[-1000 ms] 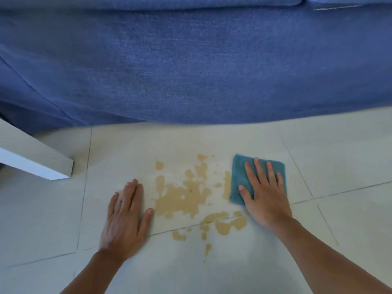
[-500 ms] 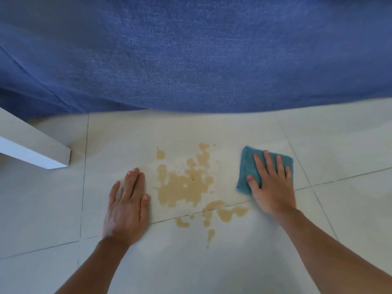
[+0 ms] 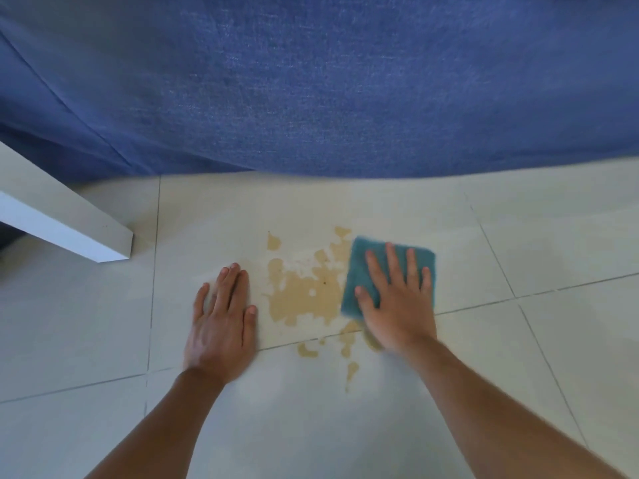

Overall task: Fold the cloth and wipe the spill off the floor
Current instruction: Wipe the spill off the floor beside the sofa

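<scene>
We see the right hand [image 3: 397, 305] pressing flat on the folded teal cloth [image 3: 359, 267], fingers [image 3: 392, 261] spread, the cloth covering the right edge of the tan spill [image 3: 304, 295] on the tiled floor [image 3: 553, 340]. The left hand [image 3: 221, 326] lies palm-down just left of the spill, fingers close together. A blue sofa [image 3: 311, 81] fills the far side.

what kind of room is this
Most likely a home living room. A blue fabric sofa fills the far side, the floor is pale ceramic tile, and the corner of a low white table juts in at the left.
</scene>
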Demonstrator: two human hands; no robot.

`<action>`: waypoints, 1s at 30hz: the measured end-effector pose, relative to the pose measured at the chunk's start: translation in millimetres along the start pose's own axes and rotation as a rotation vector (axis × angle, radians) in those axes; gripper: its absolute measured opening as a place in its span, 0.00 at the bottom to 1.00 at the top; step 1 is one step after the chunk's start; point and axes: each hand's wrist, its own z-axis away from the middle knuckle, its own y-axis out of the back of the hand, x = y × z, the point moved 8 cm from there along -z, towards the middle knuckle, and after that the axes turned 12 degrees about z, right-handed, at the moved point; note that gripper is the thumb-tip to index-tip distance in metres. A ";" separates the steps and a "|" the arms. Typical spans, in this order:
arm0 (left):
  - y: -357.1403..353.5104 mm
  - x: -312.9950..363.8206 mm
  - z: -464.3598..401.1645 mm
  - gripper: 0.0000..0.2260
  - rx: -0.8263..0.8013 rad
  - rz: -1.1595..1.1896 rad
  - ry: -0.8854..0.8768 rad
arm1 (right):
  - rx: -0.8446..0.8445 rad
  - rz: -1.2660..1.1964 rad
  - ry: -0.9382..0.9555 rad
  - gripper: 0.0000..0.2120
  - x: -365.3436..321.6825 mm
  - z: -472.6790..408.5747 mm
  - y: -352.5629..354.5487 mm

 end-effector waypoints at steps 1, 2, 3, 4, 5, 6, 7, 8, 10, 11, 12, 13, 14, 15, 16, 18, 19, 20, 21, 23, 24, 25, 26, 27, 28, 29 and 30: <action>0.8 -1.3 0.4 0.27 0.000 0.003 0.003 | -0.009 0.010 0.107 0.34 -3.1 22.9 -6.3; 1.5 -2.0 -0.1 0.27 -0.003 0.006 0.003 | -0.045 0.015 0.143 0.34 8.0 41.4 -9.6; 2.7 -2.6 -0.5 0.27 0.000 0.007 0.002 | -0.066 0.011 0.132 0.35 23.2 46.8 -10.6; 3.9 -3.8 -1.3 0.27 0.007 0.006 0.006 | -0.082 0.019 0.101 0.35 35.7 40.8 -10.0; 4.8 -4.2 -2.2 0.27 0.012 0.008 0.009 | -0.093 0.042 0.066 0.37 43.1 29.1 -9.3; 4.5 -2.9 -2.3 0.27 0.009 0.014 0.006 | -0.080 0.054 0.033 0.37 44.5 15.9 -7.8; 3.6 -1.3 -1.2 0.27 0.009 0.022 0.004 | -0.072 0.054 0.013 0.38 43.2 6.4 -5.1; 3.9 -0.4 -0.6 0.27 0.016 0.027 0.006 | -0.054 0.054 0.007 0.37 43.1 2.3 -3.8; 3.3 0.9 -1.0 0.27 0.013 0.025 0.006 | -0.022 0.027 -0.039 0.37 55.9 16.8 -7.9; 2.1 1.3 -0.9 0.27 0.006 0.023 0.005 | 0.002 0.008 -0.110 0.36 63.4 38.1 -13.2; 1.3 1.1 -0.7 0.27 0.004 0.020 0.004 | 0.037 -0.015 -0.195 0.36 62.3 67.0 -16.8; 2.0 0.2 -1.0 0.27 0.008 0.017 0.007 | 0.060 -0.044 -0.249 0.36 50.1 96.1 -19.9; 2.7 -0.5 -1.7 0.27 0.010 0.018 0.011 | 0.055 -0.075 -0.232 0.37 26.8 118.1 -24.4; 2.9 0.2 -1.7 0.27 0.007 0.021 0.014 | 0.044 -0.088 -0.157 0.36 -0.5 129.5 -29.2; 2.8 1.1 -1.4 0.27 0.004 0.028 0.015 | 0.073 -0.058 -0.050 0.36 -22.7 126.5 -27.1; 2.3 1.1 -1.5 0.27 0.012 0.033 0.011 | 0.075 -0.029 0.032 0.36 -29.6 94.7 -21.4; 1.5 0.5 -1.6 0.27 0.012 0.034 0.012 | 0.066 -0.028 -0.036 0.36 -17.7 81.2 -21.5; -0.4 0.9 -0.9 0.27 0.002 0.035 0.009 | 0.079 -0.038 -0.146 0.37 -6.2 81.4 -21.5; -2.2 0.5 1.6 0.27 -0.008 0.035 0.007 | 0.065 -0.066 -0.242 0.37 -3.8 94.3 -25.5; 0.7 -1.6 3.8 0.27 0.002 0.031 0.009 | 0.024 -0.138 -0.228 0.39 -38.7 129.5 -27.6; 3.7 -2.3 2.0 0.26 0.009 0.029 0.015 | 0.031 -0.134 -0.123 0.40 -66.0 136.6 -23.3; 5.0 -2.0 -0.4 0.26 0.009 0.027 0.017 | 0.061 -0.120 -0.022 0.40 -83.6 129.2 -19.2; 4.8 -1.5 -2.7 0.26 0.007 0.030 0.018 | 0.065 -0.113 0.039 0.40 -89.3 111.3 -16.8; 4.0 -1.2 -4.9 0.26 0.009 0.032 0.020 | 0.036 -0.103 0.033 0.40 -81.5 90.7 -17.3; 2.6 -0.6 -4.6 0.26 0.009 0.031 0.019 | 0.015 -0.090 -0.025 0.39 -65.8 77.9 -17.5; 0.9 0.3 -2.4 0.26 0.003 0.031 0.017 | 0.013 -0.092 -0.100 0.39 -52.1 77.5 -19.5; -0.9 0.3 0.2 0.26 -0.004 0.031 0.019 | 0.020 -0.114 -0.173 0.39 -45.2 87.6 -22.2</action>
